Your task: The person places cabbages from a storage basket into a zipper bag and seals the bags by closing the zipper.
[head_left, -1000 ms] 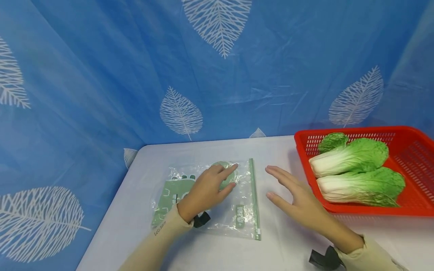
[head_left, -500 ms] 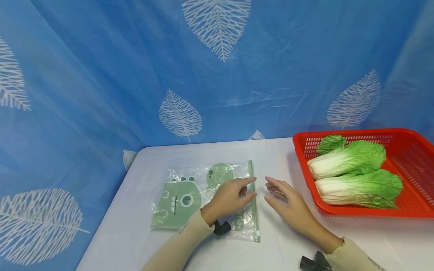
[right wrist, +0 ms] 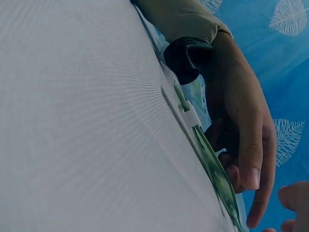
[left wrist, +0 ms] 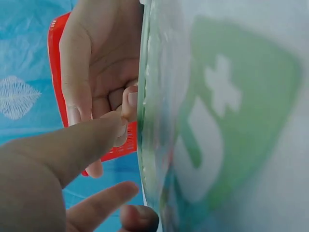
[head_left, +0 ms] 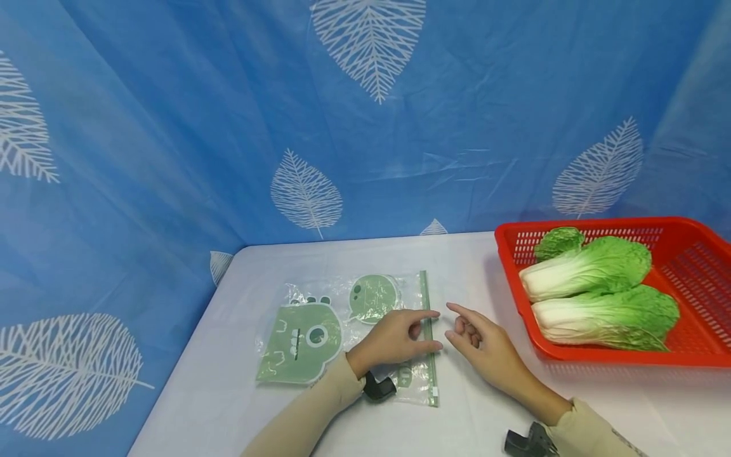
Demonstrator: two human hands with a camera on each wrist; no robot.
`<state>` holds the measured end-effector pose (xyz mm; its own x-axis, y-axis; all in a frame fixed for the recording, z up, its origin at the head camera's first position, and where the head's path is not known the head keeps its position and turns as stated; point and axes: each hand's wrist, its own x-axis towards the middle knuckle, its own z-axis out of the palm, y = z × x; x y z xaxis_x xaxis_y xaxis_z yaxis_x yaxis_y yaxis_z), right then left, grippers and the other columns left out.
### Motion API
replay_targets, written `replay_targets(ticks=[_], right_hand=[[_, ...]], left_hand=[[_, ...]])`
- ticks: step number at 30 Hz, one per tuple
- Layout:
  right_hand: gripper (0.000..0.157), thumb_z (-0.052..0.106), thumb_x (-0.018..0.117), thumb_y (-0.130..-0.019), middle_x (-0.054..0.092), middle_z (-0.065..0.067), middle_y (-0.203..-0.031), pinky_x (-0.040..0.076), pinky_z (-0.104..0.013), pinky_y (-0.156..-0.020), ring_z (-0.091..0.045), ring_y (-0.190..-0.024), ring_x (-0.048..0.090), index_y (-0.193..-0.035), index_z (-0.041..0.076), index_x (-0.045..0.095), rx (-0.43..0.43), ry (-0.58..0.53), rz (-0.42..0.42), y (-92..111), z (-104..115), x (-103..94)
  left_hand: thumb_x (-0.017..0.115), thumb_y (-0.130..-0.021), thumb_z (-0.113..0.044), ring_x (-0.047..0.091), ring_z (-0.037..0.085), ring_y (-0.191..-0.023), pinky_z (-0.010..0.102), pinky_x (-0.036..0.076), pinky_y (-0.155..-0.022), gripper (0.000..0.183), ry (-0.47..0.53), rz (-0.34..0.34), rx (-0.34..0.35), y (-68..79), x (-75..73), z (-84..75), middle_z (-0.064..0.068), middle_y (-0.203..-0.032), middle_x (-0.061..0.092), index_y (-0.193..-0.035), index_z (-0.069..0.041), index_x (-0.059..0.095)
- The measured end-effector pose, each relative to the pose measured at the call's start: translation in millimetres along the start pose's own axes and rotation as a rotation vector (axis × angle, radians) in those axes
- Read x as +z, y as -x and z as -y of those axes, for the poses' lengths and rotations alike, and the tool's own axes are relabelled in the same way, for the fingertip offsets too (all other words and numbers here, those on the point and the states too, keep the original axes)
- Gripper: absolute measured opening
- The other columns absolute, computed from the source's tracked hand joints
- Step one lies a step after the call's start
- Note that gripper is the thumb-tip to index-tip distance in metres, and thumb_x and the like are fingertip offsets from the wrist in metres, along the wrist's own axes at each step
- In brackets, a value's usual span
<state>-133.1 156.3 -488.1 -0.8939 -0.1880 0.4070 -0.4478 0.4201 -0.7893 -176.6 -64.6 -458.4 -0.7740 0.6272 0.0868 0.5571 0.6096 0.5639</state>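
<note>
At lower centre of the head view: a clear zip bag (head_left: 354,330) printed with green cartoon shapes lies flat on the white tabletop (head_left: 468,260).
Zip strip: the bag's green seal (head_left: 427,336) runs along its right edge, its long axis going from the far side of the tabletop toward the person; a small white slider tab (head_left: 435,396) sits at the near end, also seen in the right wrist view (right wrist: 190,115).
Left hand: the left hand (head_left: 394,337) rests on the bag, forefinger and thumb stretched right to the seal at about mid-length; the fingers (left wrist: 72,150) touch or lightly pinch the strip, and the wrist view is too close to tell which.
Right hand: the right hand (head_left: 482,346) hovers just right of the seal, forefinger pointing toward it, the other fingers loosely curled, holding nothing; a small gap shows between it and the strip.
Nearer hand: the left, already on the seal; the right lies just beside it, to the right.
Lower right of the head view: a red mesh basket (head_left: 693,254) stands well apart from the bag, holding two napa cabbages (head_left: 594,285) lying on their sides.
In the way: nothing lies between the fingers and the seal.
Behind: a blue curtain with white leaf prints (head_left: 171,127).
</note>
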Motion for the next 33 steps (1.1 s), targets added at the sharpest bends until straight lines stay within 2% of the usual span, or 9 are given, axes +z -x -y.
replay_targets(ticks=[6,12,16,23,28,30,33], right_hand=[[0.048,0.014,0.074,-0.095,0.056,0.004,-0.088,0.043,-0.020,-0.060,-0.008,-0.069,0.051,-0.140,0.005,0.060,0.008,0.010,0.014,0.5,-2.2,-0.8],[0.049,0.011,0.075,-0.094,0.057,0.004,-0.088,0.044,-0.020,-0.061,-0.008,-0.069,0.053,-0.139,0.002,0.060,0.000,0.022,0.018,0.3,-2.9,-0.8],[0.049,0.010,0.076,-0.093,0.058,0.004,-0.088,0.045,-0.019,-0.061,-0.008,-0.070,0.053,-0.138,0.001,0.061,0.002,0.024,0.018,0.5,-2.2,-0.1],[0.050,0.013,0.076,-0.093,0.058,0.005,-0.087,0.046,-0.021,-0.062,-0.009,-0.070,0.054,-0.139,0.002,0.060,0.025,0.021,0.031,-2.8,-1.8,-1.0],[0.053,0.016,0.074,-0.095,0.061,0.007,-0.088,0.047,-0.022,-0.064,-0.008,-0.071,0.056,-0.144,0.004,0.057,0.047,0.007,0.039,0.2,0.5,-0.1],[0.055,0.016,0.072,-0.097,0.064,0.007,-0.090,0.049,-0.022,-0.066,-0.008,-0.072,0.059,-0.147,0.003,0.053,0.049,-0.015,0.051,3.3,1.7,0.1],[0.060,0.013,0.069,-0.099,0.069,0.005,-0.094,0.052,-0.023,-0.069,-0.010,-0.075,0.064,-0.153,0.003,0.046,0.046,-0.072,0.051,6.1,3.3,-1.2]], left_hand=[[0.078,-0.089,-0.044,0.041,0.000,-0.059,0.017,0.037,-0.057,0.050,-0.026,-0.036,0.003,-1.1,4.3,2.3,-0.013,-0.068,0.049,-0.131,-0.015,0.071],[0.082,-0.088,-0.032,0.046,-0.001,-0.058,0.017,0.042,-0.055,0.032,0.136,-0.130,-0.035,0.6,8.2,9.7,-0.012,-0.072,0.055,-0.113,-0.014,0.072],[0.084,-0.086,-0.024,0.051,0.000,-0.061,0.018,0.045,-0.056,0.025,0.230,-0.137,-0.075,2.5,7.3,14.2,-0.012,-0.076,0.060,-0.106,-0.014,0.072],[0.082,-0.086,-0.012,0.055,0.004,-0.057,0.021,0.048,-0.053,0.028,0.371,-0.078,-0.144,0.3,0.8,20.0,-0.010,-0.078,0.065,-0.113,-0.014,0.075],[0.082,-0.086,-0.010,0.061,0.005,-0.066,0.020,0.051,-0.060,0.035,0.563,-0.073,-0.199,1.5,3.1,16.1,-0.007,-0.080,0.069,-0.120,-0.010,0.076],[0.082,-0.086,-0.008,0.064,0.006,-0.071,0.019,0.052,-0.064,0.037,0.640,-0.070,-0.202,2.6,5.2,12.2,-0.006,-0.081,0.070,-0.123,-0.008,0.076],[0.081,-0.087,-0.008,0.065,0.007,-0.075,0.019,0.051,-0.066,0.038,0.708,-0.080,-0.163,2.0,7.2,5.3,-0.004,-0.083,0.070,-0.125,-0.006,0.074]])
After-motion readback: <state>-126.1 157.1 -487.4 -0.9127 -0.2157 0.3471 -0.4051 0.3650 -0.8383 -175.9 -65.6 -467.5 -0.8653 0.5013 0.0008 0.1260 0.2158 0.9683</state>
